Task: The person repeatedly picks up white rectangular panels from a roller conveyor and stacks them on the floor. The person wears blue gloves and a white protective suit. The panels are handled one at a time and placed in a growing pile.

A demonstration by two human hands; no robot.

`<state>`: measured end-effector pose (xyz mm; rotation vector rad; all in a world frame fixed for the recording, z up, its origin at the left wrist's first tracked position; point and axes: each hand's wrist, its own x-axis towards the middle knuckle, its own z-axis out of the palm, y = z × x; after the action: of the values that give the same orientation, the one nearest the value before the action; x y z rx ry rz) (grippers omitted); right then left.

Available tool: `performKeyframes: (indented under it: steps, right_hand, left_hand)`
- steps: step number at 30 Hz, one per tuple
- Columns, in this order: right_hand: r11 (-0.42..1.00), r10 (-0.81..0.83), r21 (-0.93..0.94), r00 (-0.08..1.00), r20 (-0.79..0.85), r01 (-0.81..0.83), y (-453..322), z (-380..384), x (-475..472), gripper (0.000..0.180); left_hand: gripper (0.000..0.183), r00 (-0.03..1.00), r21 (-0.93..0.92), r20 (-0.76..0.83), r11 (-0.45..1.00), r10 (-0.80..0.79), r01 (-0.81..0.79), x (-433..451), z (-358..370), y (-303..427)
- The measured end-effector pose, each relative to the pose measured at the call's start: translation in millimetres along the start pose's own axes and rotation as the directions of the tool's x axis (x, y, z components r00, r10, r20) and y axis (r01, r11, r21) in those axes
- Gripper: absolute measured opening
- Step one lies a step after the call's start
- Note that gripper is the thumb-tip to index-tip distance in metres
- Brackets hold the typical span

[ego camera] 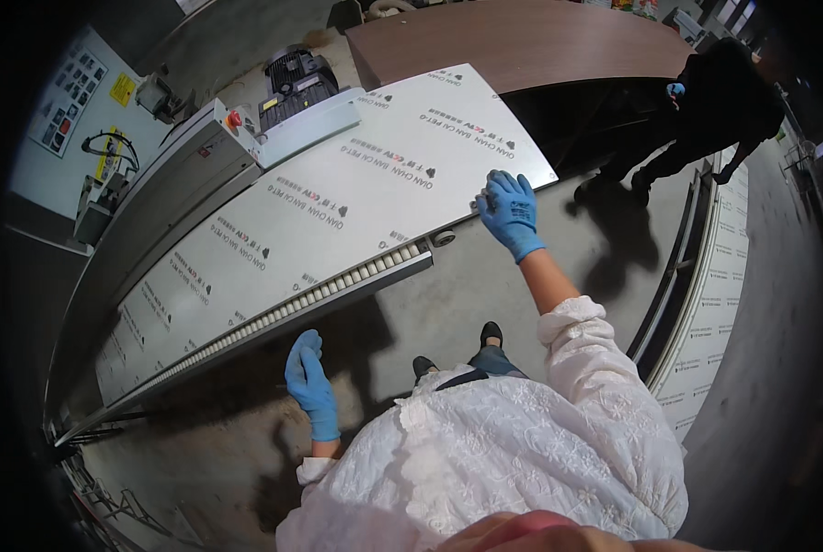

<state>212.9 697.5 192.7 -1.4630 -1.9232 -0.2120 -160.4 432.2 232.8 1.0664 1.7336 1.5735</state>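
A long white panel in printed protective film [356, 179] lies on the machine, its near edge beside a row of pale rollers [342, 279]. My right hand [511, 214], in a blue glove, is at the panel's near right edge with its fingers over the top face. A small greyish part [479, 204] shows beside the fingers; whether the hand grips the edge cannot be told. My left hand [311, 386], also in a blue glove, hangs in front of the roller rail with its fingers extended close together and nothing visible in it.
A motor [298, 86] and a red button [233, 119] sit on the machine behind the panel. Beyond is a brown table [522, 41]. At right, another person in dark clothes [715, 103] bends by a stack of printed panels [708, 310]. Grey floor lies between.
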Motion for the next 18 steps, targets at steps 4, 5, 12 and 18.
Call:
performKeyframes:
  steps: [4,5,12,18]
  right_hand:
    - [0.983,-0.126,0.135,0.992,0.022,0.122,-84.2,13.8,-7.5,0.045]
    - [0.975,-0.125,0.194,0.988,0.086,0.107,-109.2,16.9,-12.2,0.050]
    - [0.975,-0.146,0.197,0.962,0.230,0.101,-88.4,-1.1,-42.1,0.052]
    - [0.937,-0.319,0.194,0.939,0.132,0.291,31.6,-10.8,-40.4,0.035]
  left_hand:
    - [0.035,1.000,-0.012,0.012,1.000,0.001,-0.001,0.1,1.0,1.5]
    - [0.035,0.999,-0.031,0.044,0.999,0.029,-0.027,-0.6,3.9,2.7]
    - [0.028,0.989,0.088,-0.032,0.986,0.147,-0.143,-27.5,33.8,21.2]
    - [0.026,0.971,0.254,-0.173,0.960,0.162,-0.115,-55.5,49.4,31.5]
